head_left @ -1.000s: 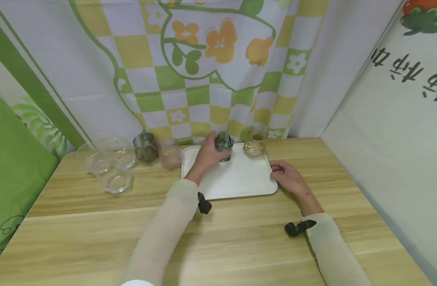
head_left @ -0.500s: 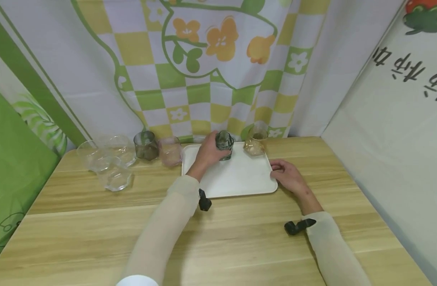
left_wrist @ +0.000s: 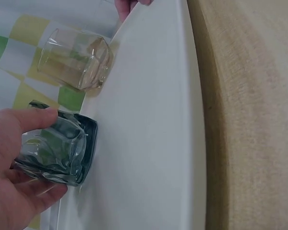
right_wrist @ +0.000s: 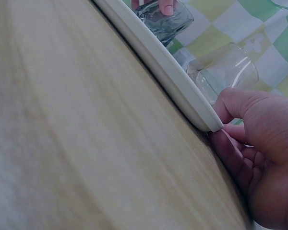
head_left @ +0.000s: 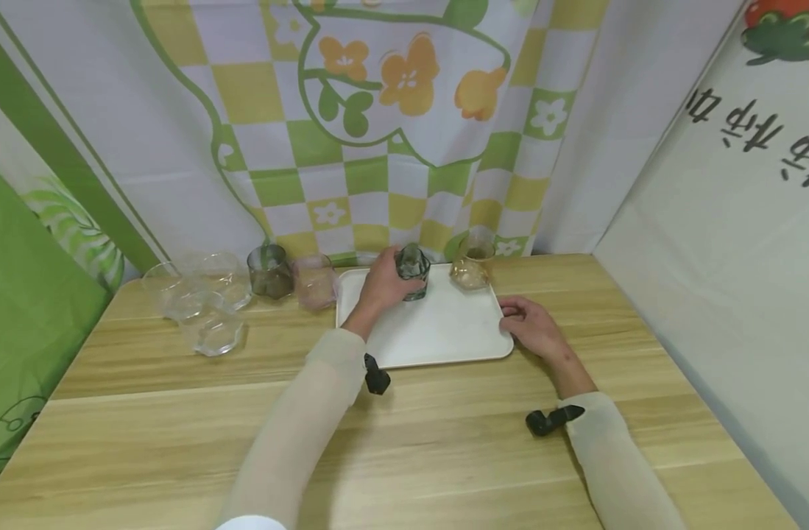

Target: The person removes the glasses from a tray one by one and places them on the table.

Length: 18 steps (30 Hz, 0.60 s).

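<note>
My left hand (head_left: pixel 386 283) holds a dark blue-green glass (head_left: pixel 413 271), thumb on one side and fingers on the other. The glass stands upright at the back of a white tray (head_left: pixel 437 331); in the left wrist view its base meets the tray surface. At the tray's back right corner stands an amber glass (head_left: pixel 472 269), apart from both hands. My right hand (head_left: pixel 535 329) is at the tray's right edge. In the right wrist view, its thumb and fingers pinch the tray rim (right_wrist: pixel 201 115), with the fingers curled beneath.
Left of the tray stand a pink glass (head_left: pixel 315 283) and a dark grey glass (head_left: pixel 270 272). Several clear glasses (head_left: pixel 212 324) cluster farther left on the wooden table (head_left: pixel 431 449). A patterned curtain (head_left: pixel 391 177) hangs right behind the table's back edge.
Almost nothing differs. The left hand and the blue-green glass sit nearly where they were, and the right hand stays on the tray edge. The head view shifts slightly.
</note>
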### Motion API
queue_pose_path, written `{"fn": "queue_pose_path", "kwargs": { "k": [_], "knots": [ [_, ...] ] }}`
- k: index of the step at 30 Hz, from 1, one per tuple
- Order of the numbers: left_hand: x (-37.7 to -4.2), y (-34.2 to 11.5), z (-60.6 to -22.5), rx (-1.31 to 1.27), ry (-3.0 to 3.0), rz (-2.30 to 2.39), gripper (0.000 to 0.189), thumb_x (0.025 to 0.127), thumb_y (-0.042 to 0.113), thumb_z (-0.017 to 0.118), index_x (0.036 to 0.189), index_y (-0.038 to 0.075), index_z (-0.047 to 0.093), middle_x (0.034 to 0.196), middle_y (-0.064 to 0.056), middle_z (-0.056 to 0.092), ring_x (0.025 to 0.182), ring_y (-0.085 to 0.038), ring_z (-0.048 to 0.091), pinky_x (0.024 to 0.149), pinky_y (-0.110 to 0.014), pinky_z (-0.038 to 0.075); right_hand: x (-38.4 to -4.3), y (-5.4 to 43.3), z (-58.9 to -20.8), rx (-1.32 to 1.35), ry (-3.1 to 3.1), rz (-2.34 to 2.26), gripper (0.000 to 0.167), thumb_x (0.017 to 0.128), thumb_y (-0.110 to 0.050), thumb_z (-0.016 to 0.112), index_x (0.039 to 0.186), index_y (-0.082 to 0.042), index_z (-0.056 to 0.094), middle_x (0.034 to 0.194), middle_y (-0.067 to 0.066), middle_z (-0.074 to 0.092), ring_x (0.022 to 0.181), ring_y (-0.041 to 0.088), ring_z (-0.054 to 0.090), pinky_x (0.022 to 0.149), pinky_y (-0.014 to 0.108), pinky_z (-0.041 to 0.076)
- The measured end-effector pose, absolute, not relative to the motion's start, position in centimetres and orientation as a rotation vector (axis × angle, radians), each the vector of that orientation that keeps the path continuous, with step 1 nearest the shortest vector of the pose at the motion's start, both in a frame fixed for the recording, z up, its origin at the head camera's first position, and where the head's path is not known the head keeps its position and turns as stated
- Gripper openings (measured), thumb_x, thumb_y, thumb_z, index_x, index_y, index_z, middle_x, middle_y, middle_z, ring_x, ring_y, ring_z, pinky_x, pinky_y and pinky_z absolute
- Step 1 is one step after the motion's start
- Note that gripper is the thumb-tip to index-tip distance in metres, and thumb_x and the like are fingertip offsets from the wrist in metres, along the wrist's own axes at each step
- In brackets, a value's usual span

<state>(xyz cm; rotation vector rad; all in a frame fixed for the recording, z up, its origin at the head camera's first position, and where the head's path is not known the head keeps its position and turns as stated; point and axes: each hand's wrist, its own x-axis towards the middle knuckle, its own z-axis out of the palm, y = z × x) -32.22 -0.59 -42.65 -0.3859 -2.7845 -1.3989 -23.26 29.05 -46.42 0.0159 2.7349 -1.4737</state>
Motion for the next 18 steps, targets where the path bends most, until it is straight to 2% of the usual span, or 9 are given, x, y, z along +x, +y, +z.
{"fn": "queue_pose_path", "kwargs": {
  "k": [6, 14, 18],
  "knots": [
    [-31.6, -0.9, -42.6, -0.362, -2.767, -1.395, 0.083, 0.085, 0.027, 0.086, 0.148, -0.003, 0.043, 0.141, -0.021, 0.054, 0.129, -0.037, 0.053, 0.108, -0.048, 0.043, -23.4, 29.0, -46.4, 0.021, 2.728, -1.475, 0.049, 0.091, -0.005, 0.064, 0.138, 0.005, 0.057, 0.122, 0.021, 0.062, 0.103, 0.028, 0.061, 0.081, 0.026, 0.049],
    [-30.3, -1.4, -42.1, -0.345, -2.756, -1.342, 0.076, 0.081, 0.031, 0.090, 0.138, 0.000, 0.051, 0.128, -0.017, 0.061, 0.117, -0.034, 0.059, 0.098, -0.047, 0.050, -23.4, 29.2, -46.5, 0.017, 2.745, -1.464, 0.049, 0.092, -0.006, 0.064, 0.139, 0.005, 0.057, 0.122, 0.022, 0.062, 0.103, 0.028, 0.061, 0.082, 0.026, 0.049],
    [-29.4, -2.0, -41.8, -0.369, -2.752, -1.322, 0.072, 0.081, 0.032, 0.090, 0.134, 0.001, 0.052, 0.127, -0.016, 0.061, 0.116, -0.034, 0.060, 0.096, -0.046, 0.051, -23.3, 29.0, -46.4, 0.022, 2.734, -1.463, 0.049, 0.092, -0.006, 0.064, 0.139, 0.005, 0.056, 0.123, 0.022, 0.062, 0.104, 0.028, 0.061, 0.082, 0.027, 0.049]
  ]
}}
